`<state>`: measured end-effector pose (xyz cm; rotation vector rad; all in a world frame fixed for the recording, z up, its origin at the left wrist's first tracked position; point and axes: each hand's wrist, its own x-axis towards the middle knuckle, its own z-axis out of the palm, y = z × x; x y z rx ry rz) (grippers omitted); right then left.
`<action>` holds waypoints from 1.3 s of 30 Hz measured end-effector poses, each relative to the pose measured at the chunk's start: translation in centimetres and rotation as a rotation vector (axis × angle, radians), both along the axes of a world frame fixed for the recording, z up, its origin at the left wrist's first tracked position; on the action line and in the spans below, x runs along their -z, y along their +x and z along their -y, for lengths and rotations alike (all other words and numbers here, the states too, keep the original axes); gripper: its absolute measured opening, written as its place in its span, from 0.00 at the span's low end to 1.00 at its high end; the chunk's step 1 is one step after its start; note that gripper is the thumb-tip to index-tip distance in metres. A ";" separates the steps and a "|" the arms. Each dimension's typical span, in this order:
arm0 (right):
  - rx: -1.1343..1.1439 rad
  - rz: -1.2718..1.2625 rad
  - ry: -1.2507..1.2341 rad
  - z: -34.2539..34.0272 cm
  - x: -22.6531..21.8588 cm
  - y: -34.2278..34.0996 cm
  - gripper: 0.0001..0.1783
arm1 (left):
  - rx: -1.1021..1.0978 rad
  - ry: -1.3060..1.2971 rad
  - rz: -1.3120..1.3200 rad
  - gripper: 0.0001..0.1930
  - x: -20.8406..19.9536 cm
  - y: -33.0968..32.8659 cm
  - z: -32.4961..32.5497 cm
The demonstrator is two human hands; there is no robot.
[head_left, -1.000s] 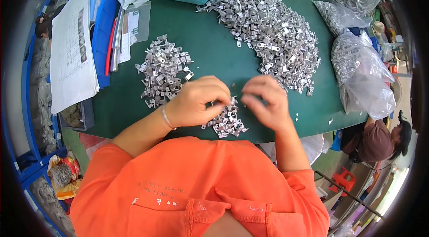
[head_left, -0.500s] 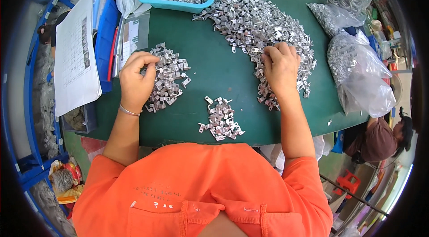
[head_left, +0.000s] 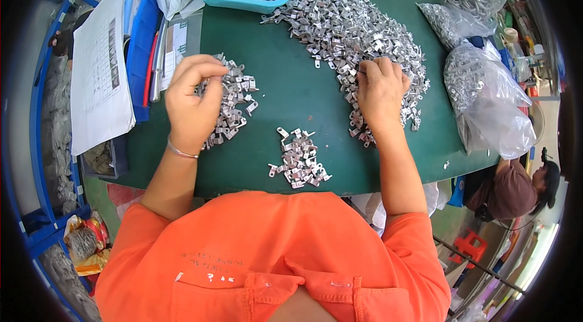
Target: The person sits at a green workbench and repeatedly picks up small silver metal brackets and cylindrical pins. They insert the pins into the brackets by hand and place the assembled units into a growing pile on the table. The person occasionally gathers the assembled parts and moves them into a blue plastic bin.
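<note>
My left hand [head_left: 195,96] is over the left pile of small metal brackets [head_left: 234,103], its fingers curved and its thumb set apart from them. Nothing shows between those fingertips. At the near left edge of a large heap of the same silvery brackets [head_left: 346,24], my right hand [head_left: 382,92] has its fingers bent and drawn together at the thumb. Whatever they pinch is mostly hidden by the fingers. A smaller cluster of brackets [head_left: 299,159] lies between my forearms, close to the table's near edge. Each bracket is a bent tab with a hole.
A turquoise basket [head_left: 243,1] of metal parts stands at the back of the green table [head_left: 279,94]. Clear plastic bags of parts [head_left: 480,91] line the right side. Papers [head_left: 100,79] and a blue tray [head_left: 141,58] are at left. Another person [head_left: 516,188] is at far right.
My left hand has shifted right and slightly up over the left pile, and its thumb and fingers have spread a little. My right hand has hardly moved at the heap's edge.
</note>
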<state>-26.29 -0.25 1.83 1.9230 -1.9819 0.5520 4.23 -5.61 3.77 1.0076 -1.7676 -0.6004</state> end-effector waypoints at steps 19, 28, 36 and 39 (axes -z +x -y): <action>-0.447 1.252 0.217 -5.5 -0.3 7.4 0.24 | 0.637 0.874 -0.547 0.13 3.7 -6.0 -4.8; -0.310 1.244 0.293 -6.2 -1.2 7.0 0.03 | 0.630 1.015 -0.517 0.09 3.0 -5.9 -4.6; -0.509 0.683 0.119 -6.7 -0.4 5.4 0.12 | 0.758 0.206 -0.048 0.08 3.3 -5.8 -4.1; -0.316 0.371 -0.036 -5.2 0.1 3.3 0.10 | 0.850 0.118 0.015 0.07 3.9 -5.8 -4.3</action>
